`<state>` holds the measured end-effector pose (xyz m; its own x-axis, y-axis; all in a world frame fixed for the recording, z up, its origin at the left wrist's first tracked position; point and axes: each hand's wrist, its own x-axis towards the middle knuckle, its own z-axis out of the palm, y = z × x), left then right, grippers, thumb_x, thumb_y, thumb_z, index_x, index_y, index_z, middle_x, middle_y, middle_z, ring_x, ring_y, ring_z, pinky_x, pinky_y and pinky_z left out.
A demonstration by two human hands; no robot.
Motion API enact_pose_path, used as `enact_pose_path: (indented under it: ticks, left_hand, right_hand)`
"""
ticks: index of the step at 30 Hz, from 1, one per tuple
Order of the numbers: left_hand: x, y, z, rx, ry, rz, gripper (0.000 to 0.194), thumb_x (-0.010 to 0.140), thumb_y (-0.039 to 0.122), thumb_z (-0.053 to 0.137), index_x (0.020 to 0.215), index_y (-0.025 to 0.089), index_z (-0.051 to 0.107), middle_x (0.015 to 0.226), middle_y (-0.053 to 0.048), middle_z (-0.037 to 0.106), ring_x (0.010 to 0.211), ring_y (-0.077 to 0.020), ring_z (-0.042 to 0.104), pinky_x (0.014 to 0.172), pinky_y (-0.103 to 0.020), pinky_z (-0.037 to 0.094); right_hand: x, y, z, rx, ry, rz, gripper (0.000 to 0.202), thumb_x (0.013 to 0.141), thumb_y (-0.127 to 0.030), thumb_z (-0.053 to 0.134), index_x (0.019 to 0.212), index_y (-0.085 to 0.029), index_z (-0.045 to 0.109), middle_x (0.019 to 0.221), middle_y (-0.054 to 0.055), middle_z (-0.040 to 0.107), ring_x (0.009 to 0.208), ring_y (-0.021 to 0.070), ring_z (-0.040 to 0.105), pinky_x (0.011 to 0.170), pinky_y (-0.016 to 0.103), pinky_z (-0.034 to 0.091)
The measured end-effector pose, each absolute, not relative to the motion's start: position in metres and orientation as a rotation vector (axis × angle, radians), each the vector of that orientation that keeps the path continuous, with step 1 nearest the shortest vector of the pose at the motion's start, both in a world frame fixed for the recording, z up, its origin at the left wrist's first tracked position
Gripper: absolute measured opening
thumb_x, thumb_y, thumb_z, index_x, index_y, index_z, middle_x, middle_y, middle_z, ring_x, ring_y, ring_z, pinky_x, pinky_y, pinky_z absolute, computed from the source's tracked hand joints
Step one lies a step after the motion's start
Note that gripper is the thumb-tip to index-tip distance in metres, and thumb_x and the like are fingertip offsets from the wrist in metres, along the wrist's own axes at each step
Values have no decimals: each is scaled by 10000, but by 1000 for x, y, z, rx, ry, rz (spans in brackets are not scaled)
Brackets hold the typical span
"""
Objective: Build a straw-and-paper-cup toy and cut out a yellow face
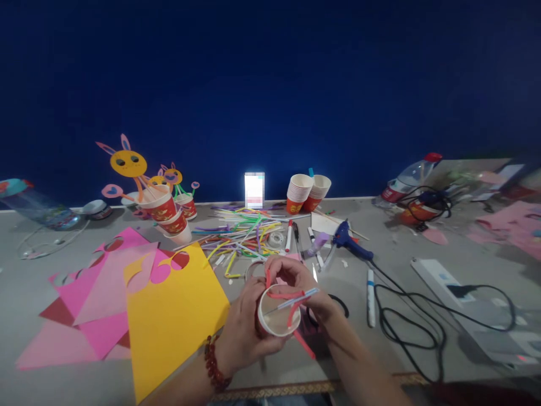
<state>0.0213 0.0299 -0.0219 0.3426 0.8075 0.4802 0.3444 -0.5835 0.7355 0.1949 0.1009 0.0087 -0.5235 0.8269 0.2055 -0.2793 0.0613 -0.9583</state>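
Observation:
My left hand point(247, 324), with a beaded bracelet at the wrist, is wrapped round a paper cup point(279, 330). The cup's open mouth faces up toward me. Closed at the cup's far rim, my right hand point(300, 282) pinches a bent coral-red strip point(285, 294), which looks like a pipe cleaner or straw. More red runs over the near right rim and hangs down outside the cup. A thin pale stick point(291, 301) slants across the mouth. My fingers hide part of the red strip.
Coloured stems point(245, 231) lie piled ahead. Yellow paper point(173, 321) and pink sheets point(103, 282) spread left, near cups with bunny figures point(129, 163). Stacked cups point(300, 189) stand behind. A blue glue gun point(349, 241), its cable, a marker point(371, 299) and a power strip point(448, 299) lie right.

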Motion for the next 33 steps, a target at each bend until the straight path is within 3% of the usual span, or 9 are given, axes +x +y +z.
enact_pose_path:
  ticks: [6,13,23,33]
  left_hand:
    - [21,31,-23,2095,987,1182,780,708,268,754,1375,223,351,1271,-147,547,1176,-328,591,973,-505,515]
    - [18,28,-26,2202,1120,1123,784,684,291,761,1371,215,391,1347,-189,541,1267,-390,539,1004,-566,490]
    - [19,31,-11,2099,1021,1085,763,683,304,789,1345,242,413,1304,-137,584,1193,-328,596,985,-481,511]
    - [21,34,-7,1979,945,1094,702,706,290,799,1311,263,444,1263,-108,569,1162,-307,583,979,-470,492]
  right_hand:
    - [196,100,13,-627,-1514,1557,166,737,-326,833,760,-253,686,846,39,624,777,219,581,714,339,486]
    - [197,101,12,-519,-1622,1348,129,782,-269,805,750,-228,688,802,36,654,778,216,608,761,359,500]
    - [197,102,7,-507,-1684,1238,171,797,-292,804,746,-193,674,772,36,665,736,180,596,727,325,497]
    - [198,103,4,-557,-1632,1317,166,809,-316,790,827,-193,680,795,22,622,710,159,542,677,300,455]
